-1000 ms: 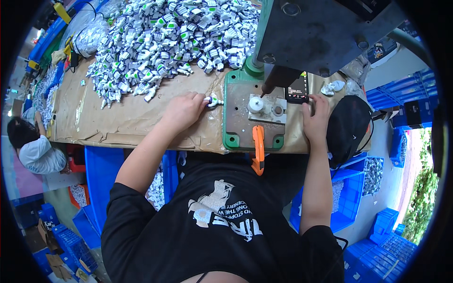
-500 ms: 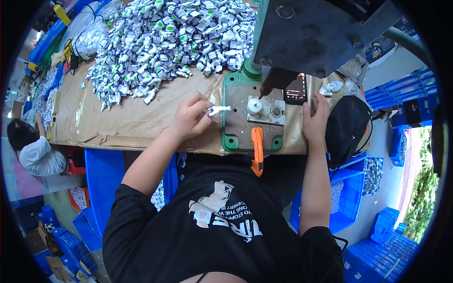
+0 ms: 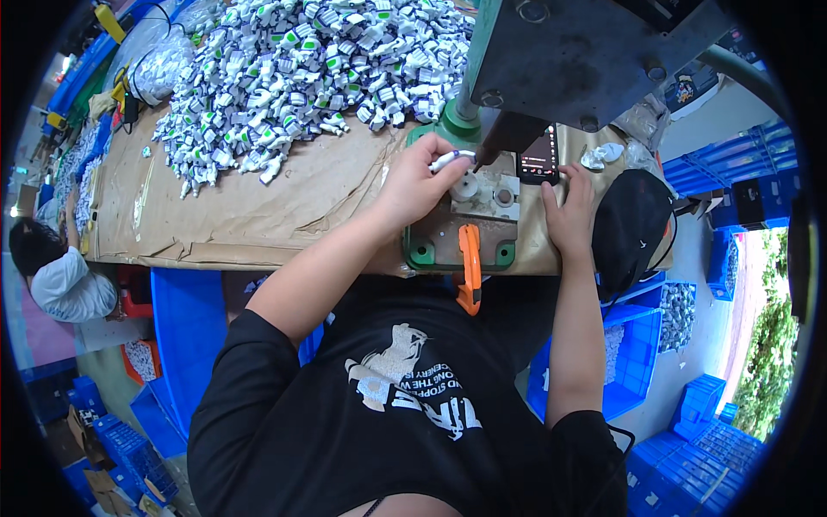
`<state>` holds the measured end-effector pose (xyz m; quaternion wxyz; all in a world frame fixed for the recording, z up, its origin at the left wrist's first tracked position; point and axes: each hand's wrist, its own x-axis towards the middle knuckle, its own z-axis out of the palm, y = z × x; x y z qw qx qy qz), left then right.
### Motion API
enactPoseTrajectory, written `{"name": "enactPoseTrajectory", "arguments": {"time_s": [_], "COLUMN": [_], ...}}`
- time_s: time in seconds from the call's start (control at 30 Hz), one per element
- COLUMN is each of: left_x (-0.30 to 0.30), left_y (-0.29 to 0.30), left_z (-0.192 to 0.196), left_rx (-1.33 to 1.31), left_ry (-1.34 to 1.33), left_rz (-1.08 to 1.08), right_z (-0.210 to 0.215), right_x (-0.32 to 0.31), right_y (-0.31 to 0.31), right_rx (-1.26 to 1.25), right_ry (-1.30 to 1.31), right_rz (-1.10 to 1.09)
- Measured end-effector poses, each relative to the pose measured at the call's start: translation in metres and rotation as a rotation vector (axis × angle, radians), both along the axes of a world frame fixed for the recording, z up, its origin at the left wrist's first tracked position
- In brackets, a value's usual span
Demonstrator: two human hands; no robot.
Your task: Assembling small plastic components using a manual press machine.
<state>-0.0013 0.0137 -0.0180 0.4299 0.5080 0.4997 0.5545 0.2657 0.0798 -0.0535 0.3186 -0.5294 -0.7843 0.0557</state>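
Note:
Pinched between my left thumb and fingers is a small white and dark-blue plastic figure (image 3: 446,160). My left hand (image 3: 415,183) holds it over the green-edged base (image 3: 422,252) of a bench press, close to the dark press rod (image 3: 500,142). Just below the figure, a white round holder (image 3: 465,187) sits on a metal plate (image 3: 488,207), partly covered by my fingers. My right hand (image 3: 570,211) rests open on the brown paper, its fingertips by the lower edge of a phone (image 3: 540,159) with a lit screen.
A large heap of similar white figures (image 3: 301,86) covers the far table. An orange tool (image 3: 469,269) overhangs the front edge. Right of my right hand lies a black cap (image 3: 636,228). The grey press head (image 3: 586,60) looms above. Blue crates (image 3: 633,366) stand below; another person (image 3: 65,271) sits far left.
My left hand has moved right and away from me, carrying the figure from left of the base to above the holder. My right hand has shifted slightly left, its fingers nearer the phone.

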Motion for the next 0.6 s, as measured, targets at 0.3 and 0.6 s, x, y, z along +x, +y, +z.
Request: {"name": "enactPoseTrajectory", "arguments": {"time_s": [0.3,0.6], "left_x": [-0.001,-0.004], "left_y": [-0.004,-0.013], "left_z": [0.01,0.017], "left_rx": [-0.097,0.165], "left_ry": [0.231,0.576], "left_rz": [-0.113,-0.068], "right_z": [-0.014,0.106], "right_x": [0.013,0.019], "right_y": [0.005,0.022], "right_rx": [0.09,0.2], "right_ry": [0.174,0.759], "right_rz": [-0.019,0.108]}}
